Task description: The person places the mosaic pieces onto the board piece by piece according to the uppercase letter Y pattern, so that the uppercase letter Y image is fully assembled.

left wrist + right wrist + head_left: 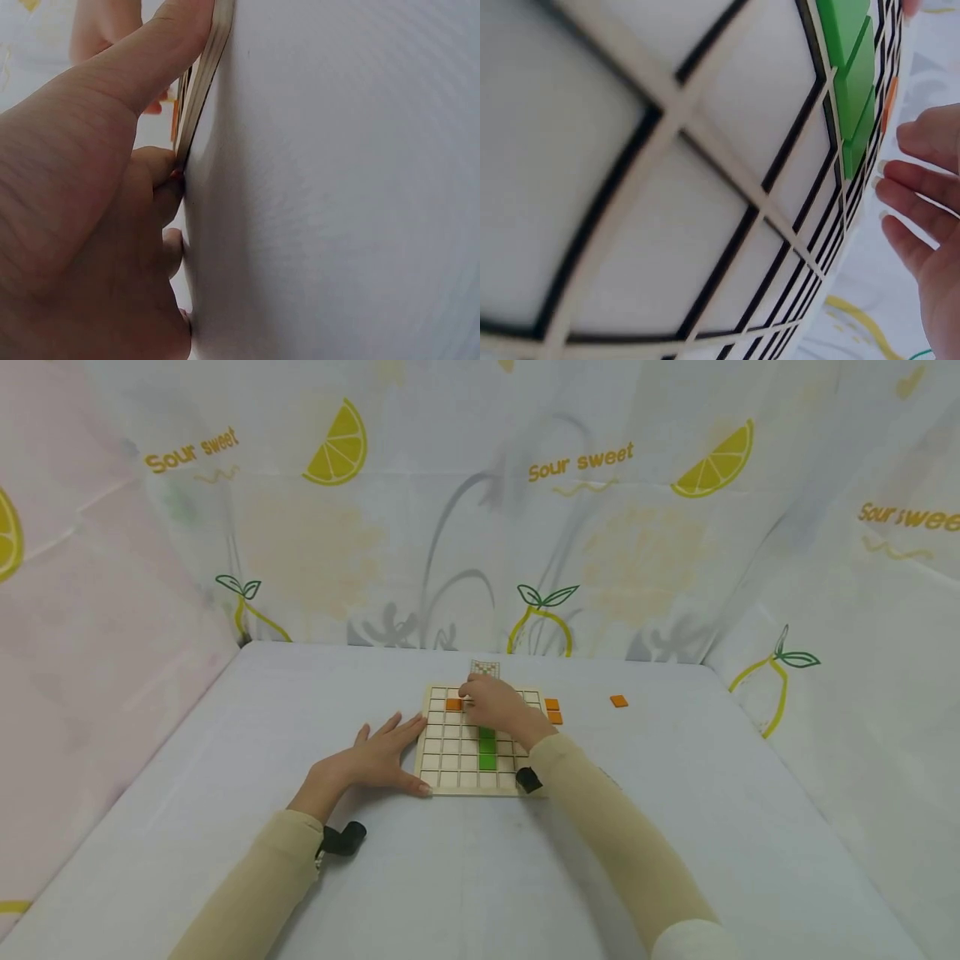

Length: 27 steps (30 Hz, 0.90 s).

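A white worktop [420, 877] carries a gridded board [450, 768]. The left hand [375, 758], fingers straight and spread, touches its left edge; the right hand [501, 703] is over the far cells, its grip unclear. A patterned card [487, 667] lies beyond. Cells hold green tiles [487, 747] mid-board and one orange tile [453, 704] far left; three loose orange tiles [618, 701] lie right.

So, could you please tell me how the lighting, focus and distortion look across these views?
Head view: soft, fairly even light, no strong glare; left wrist view: a soft shadow on the white cloth beside the wooden board, the left hand dim; right wrist view: the board's nearest squares blurred, the green tiles crisper, the grid lines bowed.
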Available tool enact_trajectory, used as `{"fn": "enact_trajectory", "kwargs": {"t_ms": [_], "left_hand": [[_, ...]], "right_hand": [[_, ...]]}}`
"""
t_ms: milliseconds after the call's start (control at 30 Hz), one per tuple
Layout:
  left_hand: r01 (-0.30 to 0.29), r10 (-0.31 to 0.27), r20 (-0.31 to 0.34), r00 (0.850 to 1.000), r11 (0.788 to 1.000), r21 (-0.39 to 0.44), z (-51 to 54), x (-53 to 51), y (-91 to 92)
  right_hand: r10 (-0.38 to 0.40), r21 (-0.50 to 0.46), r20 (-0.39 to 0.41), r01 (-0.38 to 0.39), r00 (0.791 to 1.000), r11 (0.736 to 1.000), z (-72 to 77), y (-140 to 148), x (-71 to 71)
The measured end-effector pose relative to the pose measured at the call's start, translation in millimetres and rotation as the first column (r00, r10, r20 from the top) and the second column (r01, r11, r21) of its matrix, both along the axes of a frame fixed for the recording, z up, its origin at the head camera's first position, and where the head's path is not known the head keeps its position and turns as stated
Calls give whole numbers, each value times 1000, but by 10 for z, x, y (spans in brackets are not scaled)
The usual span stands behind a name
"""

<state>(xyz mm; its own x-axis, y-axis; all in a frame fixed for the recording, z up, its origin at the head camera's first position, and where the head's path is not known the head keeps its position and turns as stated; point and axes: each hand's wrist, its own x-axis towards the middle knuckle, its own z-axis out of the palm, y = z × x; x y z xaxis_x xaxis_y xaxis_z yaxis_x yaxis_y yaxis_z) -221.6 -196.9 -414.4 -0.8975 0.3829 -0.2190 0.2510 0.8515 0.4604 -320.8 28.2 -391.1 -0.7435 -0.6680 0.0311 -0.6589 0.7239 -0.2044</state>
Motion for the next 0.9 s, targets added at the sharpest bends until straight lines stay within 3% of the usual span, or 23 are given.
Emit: {"fn": "enact_trajectory", "kwargs": {"t_ms": [300, 533, 900], "left_hand": [[-5, 5, 3, 1000, 1000, -6, 61, 16, 6], [-3, 3, 2, 1000, 1000, 2, 39, 11, 9], [-7, 7, -2, 1000, 1000, 3, 12, -2, 3]], "right_hand": [[28, -2, 11, -28, 1000, 1000, 27, 125, 14], [59, 15, -4, -59, 998, 998, 1, 233, 8], [45, 64, -48, -42, 998, 997, 1, 394, 16]]}}
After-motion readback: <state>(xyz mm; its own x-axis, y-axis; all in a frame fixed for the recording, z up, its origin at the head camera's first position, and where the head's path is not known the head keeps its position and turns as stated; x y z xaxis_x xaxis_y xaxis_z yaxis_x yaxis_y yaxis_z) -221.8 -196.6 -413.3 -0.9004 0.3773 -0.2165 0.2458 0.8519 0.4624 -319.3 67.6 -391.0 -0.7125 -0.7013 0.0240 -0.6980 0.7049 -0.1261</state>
